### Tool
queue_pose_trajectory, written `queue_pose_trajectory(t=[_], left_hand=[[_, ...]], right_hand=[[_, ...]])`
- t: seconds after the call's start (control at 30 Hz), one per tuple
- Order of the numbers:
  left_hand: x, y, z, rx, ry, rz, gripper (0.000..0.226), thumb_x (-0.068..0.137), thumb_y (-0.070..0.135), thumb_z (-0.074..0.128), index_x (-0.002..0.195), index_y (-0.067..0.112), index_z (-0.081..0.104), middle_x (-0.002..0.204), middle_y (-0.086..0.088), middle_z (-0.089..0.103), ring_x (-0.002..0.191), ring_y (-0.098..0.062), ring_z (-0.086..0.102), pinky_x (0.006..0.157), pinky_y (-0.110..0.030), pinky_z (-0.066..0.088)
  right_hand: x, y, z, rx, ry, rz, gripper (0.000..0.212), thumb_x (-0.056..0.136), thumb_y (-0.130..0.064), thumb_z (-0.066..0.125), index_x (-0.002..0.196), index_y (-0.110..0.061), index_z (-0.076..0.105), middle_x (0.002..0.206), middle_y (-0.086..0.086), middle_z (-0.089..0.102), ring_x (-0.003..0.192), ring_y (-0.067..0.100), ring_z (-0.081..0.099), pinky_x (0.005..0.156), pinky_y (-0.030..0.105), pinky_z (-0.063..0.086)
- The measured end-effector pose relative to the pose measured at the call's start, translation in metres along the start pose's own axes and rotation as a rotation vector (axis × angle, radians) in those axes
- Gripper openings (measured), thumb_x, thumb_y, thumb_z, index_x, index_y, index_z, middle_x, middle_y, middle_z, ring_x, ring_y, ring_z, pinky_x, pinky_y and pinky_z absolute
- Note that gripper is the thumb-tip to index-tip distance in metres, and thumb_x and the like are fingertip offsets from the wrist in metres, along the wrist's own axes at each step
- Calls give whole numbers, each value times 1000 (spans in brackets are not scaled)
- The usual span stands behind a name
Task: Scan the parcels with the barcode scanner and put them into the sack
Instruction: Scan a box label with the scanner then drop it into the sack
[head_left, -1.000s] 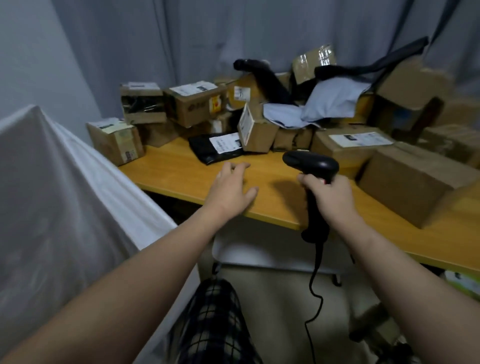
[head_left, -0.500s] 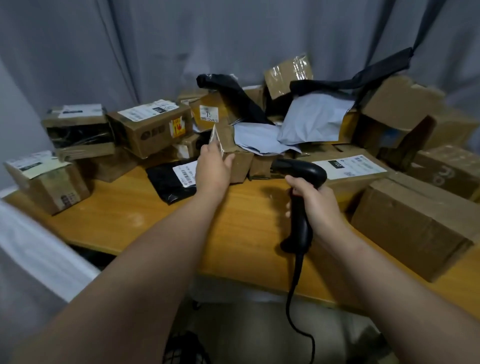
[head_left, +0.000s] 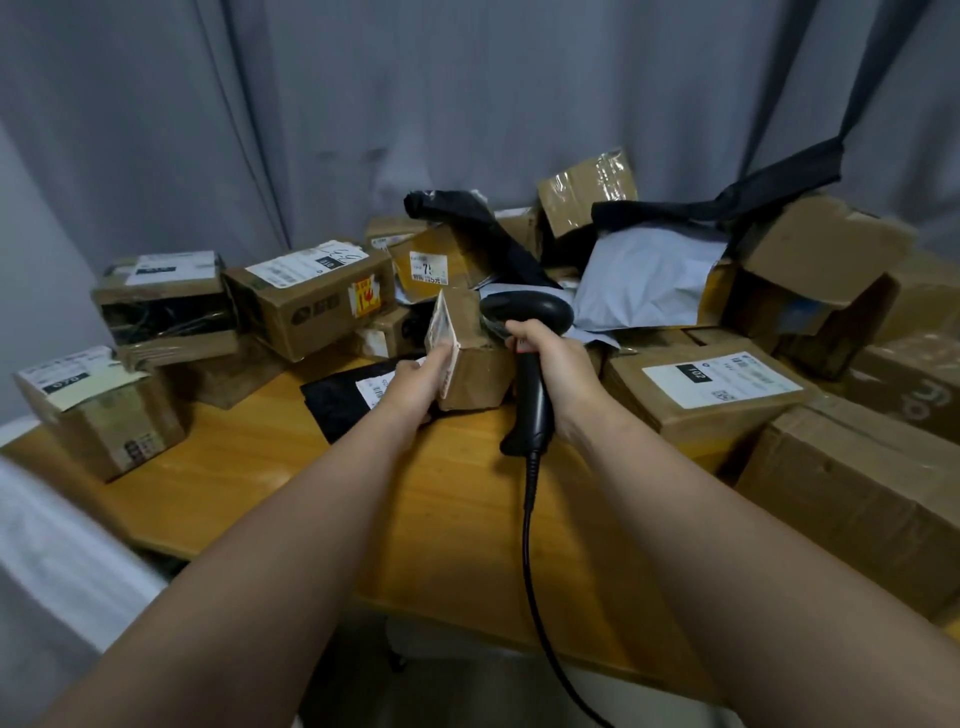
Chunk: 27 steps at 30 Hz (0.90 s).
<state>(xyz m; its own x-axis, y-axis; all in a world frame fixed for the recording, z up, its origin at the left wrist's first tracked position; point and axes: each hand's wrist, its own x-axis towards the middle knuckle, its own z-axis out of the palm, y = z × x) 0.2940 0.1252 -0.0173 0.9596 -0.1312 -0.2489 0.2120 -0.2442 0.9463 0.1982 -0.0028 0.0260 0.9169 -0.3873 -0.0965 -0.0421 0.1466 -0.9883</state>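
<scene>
Here the left grip (head_left: 415, 383) holds a small box (head_left: 480, 366), the right grip (head_left: 558, 366) the barcode scanner (head_left: 527, 309).

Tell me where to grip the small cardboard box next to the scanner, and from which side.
Grip the small cardboard box low on its near-left edge, coming from the left. It stands tilted with its labelled face turned left and free, while the barcode scanner in the right hand crowds its right. The left hand holds it there.
</scene>
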Motion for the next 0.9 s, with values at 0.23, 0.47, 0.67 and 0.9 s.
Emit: queue_pose_trajectory(t=[0.23, 0.47, 0.67, 0.9], left_hand=[[-16, 6, 7, -315, -195, -119, 35, 86, 53, 60, 101, 22, 55, 100, -3, 60, 103, -20, 57, 104, -41, 43], [-55, -13, -11, -224, -106, -55, 61, 71, 60, 69, 118, 23, 54, 113, 5, 62, 108, -15, 56, 91, -35, 49], [-118, -36, -15, 97, 86, 256, 110, 58, 63, 74, 141, 12, 21, 135, -5, 41, 126, -21, 42, 104, -40, 42], [-174, -50, -19, -158, -114, 302, 35, 94, 29, 59, 108, 18, 29, 96, 4, 62, 76, -2, 64, 59, -15, 49]], right_hand=[[2, 3, 1, -37, 11, 51, 29, 84, -40, 67, 93, -13, 65, 90, 4, 64, 85, 19, 61, 72, 30, 47], [-26, 11, -14, 30, -39, 36, 36, 83, -34, 73, 110, -11, 65, 101, 4, 68, 98, 21, 65, 93, 39, 53], [-80, 28, -8, -16, -105, -66, 31, 80, -20, 78, 108, -11, 71, 99, 0, 75, 94, 12, 70, 82, 22, 52], [-130, 44, -29, 119, -61, -70, 34, 81, -1, 73, 114, -6, 66, 104, 8, 75, 92, 17, 72, 81, 31, 58]])
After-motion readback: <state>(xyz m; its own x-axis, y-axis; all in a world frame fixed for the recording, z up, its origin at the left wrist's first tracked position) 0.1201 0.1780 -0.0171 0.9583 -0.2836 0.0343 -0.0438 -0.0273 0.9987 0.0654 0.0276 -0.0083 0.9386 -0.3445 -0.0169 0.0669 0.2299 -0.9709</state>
